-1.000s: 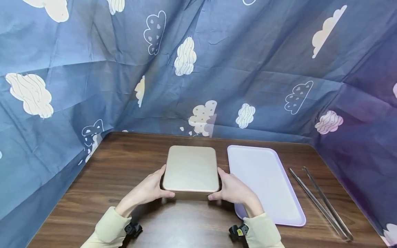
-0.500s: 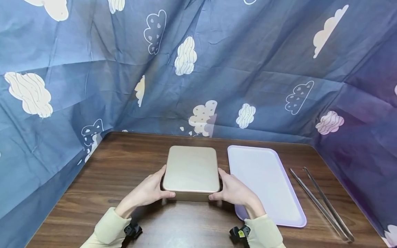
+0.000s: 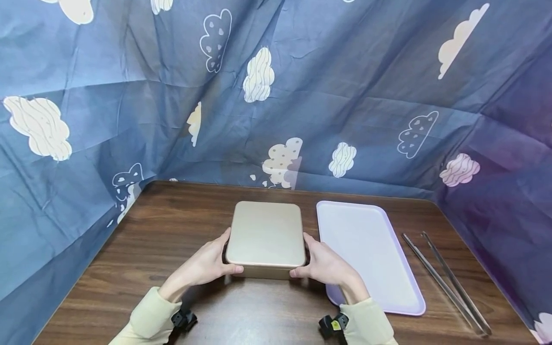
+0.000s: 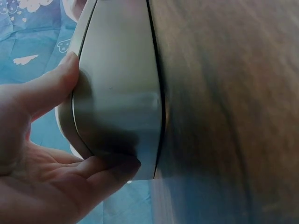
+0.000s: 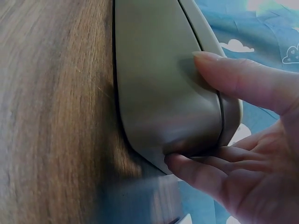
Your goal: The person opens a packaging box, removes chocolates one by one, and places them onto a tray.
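Observation:
A square, gold-coloured metal tin with rounded corners and its lid on rests on the brown wooden table. My left hand grips its left front corner, thumb on the front wall and fingers along the side. On the opposite corner, my right hand holds the tin in the same way. In the left wrist view the thumb lies across the seam between lid and body of the tin. The right wrist view shows the thumb at that same seam and the fingertips low on the side of the tin.
A pale lavender tray lies right of the tin, partly behind the right forearm. Farther right, long metal tongs lie spread on the table. A blue cloud-patterned cloth hangs around the back and sides.
The hands keep their grip and the tin stays in place. Only the head view has shifted very slightly.

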Demonstrator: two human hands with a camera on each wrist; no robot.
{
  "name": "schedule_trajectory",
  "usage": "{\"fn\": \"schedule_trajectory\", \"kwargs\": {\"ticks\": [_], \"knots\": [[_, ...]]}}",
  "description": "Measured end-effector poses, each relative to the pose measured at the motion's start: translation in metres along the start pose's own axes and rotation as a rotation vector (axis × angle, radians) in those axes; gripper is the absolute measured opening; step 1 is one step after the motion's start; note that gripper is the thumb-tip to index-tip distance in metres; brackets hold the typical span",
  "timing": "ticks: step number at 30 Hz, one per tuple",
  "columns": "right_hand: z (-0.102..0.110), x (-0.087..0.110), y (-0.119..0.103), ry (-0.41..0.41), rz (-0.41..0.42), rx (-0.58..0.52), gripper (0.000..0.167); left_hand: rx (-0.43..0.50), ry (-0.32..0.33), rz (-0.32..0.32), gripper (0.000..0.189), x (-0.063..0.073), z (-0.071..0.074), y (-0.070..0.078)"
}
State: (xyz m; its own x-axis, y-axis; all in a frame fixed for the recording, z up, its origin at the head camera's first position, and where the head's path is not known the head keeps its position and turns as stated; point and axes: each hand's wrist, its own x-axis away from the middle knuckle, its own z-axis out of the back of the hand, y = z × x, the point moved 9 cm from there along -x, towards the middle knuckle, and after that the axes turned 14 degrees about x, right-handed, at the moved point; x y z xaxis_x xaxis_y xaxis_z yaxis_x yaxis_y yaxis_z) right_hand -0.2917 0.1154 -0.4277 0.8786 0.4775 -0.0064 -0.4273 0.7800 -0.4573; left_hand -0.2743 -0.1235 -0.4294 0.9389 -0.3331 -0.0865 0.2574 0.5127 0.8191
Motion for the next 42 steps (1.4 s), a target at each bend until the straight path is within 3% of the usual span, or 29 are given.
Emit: {"fn": "schedule_trajectory", "kwargs": {"ticks": [7, 14, 19, 25, 28, 36, 42], "knots": [[0.001, 0.003, 0.004, -0.001, -0.032, 0.0, 0.103, 0.048, -0.026, 0.002, 0.107, -0.002, -0.003, 0.001], [-0.006, 0.003, 0.005, -0.036, -0.041, -0.132, 0.108, 0.077, -0.011, 0.067, 0.112, -0.004, 0.003, -0.007], [-0.004, 0.002, -0.001, -0.002, -0.008, -0.039, 0.104, 0.083, 0.005, 0.086, 0.11, -0.004, 0.003, -0.01], [0.002, 0.004, 0.005, 0.04, -0.047, 0.004, 0.102, 0.074, 0.031, 0.057, 0.109, -0.005, 0.0, -0.007], [0.003, 0.005, 0.006, 0.046, -0.04, -0.006, 0.102, 0.066, 0.041, 0.032, 0.108, -0.005, 0.0, -0.004], [-0.005, 0.004, 0.0, 0.012, 0.021, -0.072, 0.087, 0.047, 0.053, 0.042, 0.107, 0.003, 0.002, -0.005], [-0.003, 0.006, 0.001, 0.038, 0.009, -0.111, 0.092, 0.051, 0.054, 0.023, 0.106, 0.001, 0.001, -0.005]]}}
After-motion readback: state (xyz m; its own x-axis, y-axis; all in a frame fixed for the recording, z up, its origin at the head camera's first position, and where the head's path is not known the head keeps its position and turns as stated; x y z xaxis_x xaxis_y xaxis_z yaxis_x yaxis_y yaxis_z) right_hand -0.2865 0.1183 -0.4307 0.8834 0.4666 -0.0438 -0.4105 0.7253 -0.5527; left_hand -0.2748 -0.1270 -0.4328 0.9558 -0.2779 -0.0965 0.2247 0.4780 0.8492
